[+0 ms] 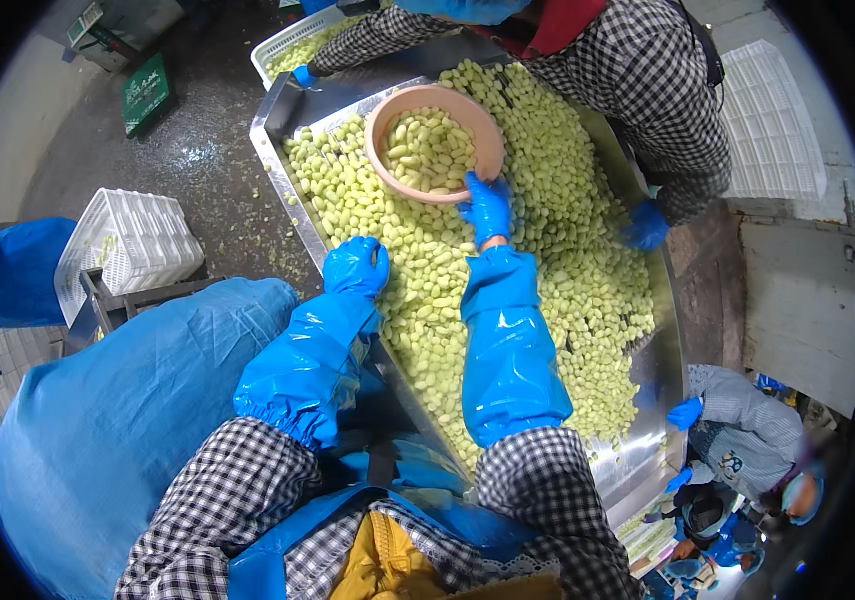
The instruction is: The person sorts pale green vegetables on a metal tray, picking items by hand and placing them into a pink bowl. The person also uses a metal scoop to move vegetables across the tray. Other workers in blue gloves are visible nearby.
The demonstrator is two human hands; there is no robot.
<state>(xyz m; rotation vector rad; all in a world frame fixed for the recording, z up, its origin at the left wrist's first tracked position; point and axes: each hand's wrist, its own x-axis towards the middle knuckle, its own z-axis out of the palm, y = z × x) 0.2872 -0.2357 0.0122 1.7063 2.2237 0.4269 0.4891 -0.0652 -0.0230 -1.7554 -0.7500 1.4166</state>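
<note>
Pale green oval fruits, grape-like, (427, 300) are spread thickly over a metal sorting table (671, 300). A round pink plastic basin (493, 135), part filled with the same fruits, rests on them towards the far side. My right hand (489, 208), in a blue glove, is at the basin's near rim with its fingertips over the edge; the grip is partly hidden. My left hand (357, 268), gloved in blue with fingers curled, lies at the table's left edge beside the fruits. Whether it holds anything cannot be seen.
A co-worker in a checked sleeve (622, 82) leans over the far side, one gloved hand by a white crate (266, 49). White crates (150, 232) stand at left, white trays (772, 120) at right. A green scale platform (146, 94) is on the wet floor. More people are at lower right.
</note>
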